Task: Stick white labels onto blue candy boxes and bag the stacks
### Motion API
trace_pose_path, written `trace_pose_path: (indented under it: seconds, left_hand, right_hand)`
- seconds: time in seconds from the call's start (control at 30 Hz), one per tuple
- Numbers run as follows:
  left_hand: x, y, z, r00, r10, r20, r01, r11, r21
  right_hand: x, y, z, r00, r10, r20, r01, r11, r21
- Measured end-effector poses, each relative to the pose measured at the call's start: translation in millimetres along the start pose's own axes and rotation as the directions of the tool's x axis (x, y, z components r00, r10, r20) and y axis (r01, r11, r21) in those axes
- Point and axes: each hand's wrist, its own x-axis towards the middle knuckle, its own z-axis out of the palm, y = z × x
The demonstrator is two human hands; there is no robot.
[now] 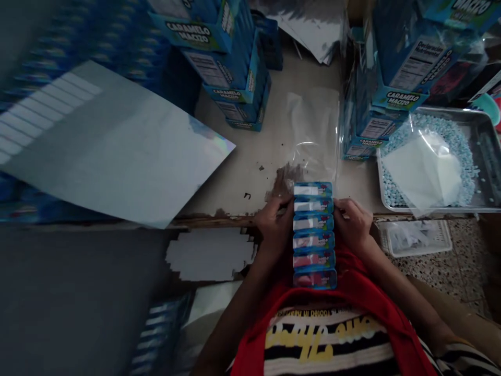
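A row of several small blue candy packs [313, 224] printed "Caramelo Macizo" runs from the table edge toward my red apron. A clear plastic bag [315, 117] lies flat on the table, its near end meeting the far end of the row. My left hand [274, 219] is closed at the row's left side, thumb and fingers pinched where the bag's edge meets the packs. On the opposite side my right hand [354, 222] pinches in the same way. The fingertips are partly hidden, and the film there is hard to see.
Stacked blue candy boxes stand at centre left [235, 94] and right [376, 125]. A large pale sheet [129, 151] covers more blue boxes at left. A metal tray [430, 210] holds light blue candies and a white sheet. Below sits a white basket [442, 249].
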Motion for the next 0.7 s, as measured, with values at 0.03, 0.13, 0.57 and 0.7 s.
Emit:
trace_pose_path:
  seconds: [0.03, 0.13, 0.57, 0.7]
  left_hand:
    - [4, 0, 2.7, 1.0, 0.019, 0.025, -0.02, 0.999, 0.036]
    - [24, -1, 6.3, 0.993, 0.066, 0.101, -0.077, 0.991, 0.105]
    - [-9, -36, -14.0, 0.896, 0.444, 0.029, -0.423, 0.829, 0.365]
    - [7, -30, -1.4, 0.993, 0.105, -0.05, -0.09, 0.964, 0.251]
  right_hand:
    - [0, 3, 1, 0.999, 0.042, 0.017, -0.042, 0.999, -0.001]
    - [3, 8, 3, 0.996, 0.077, 0.041, -0.077, 0.997, 0.007]
    - [-5, 8, 19, 0.998, -0.028, -0.056, 0.033, 0.996, 0.085]
    - [6, 4, 36, 0.983, 0.179, -0.048, -0.175, 0.982, 0.066]
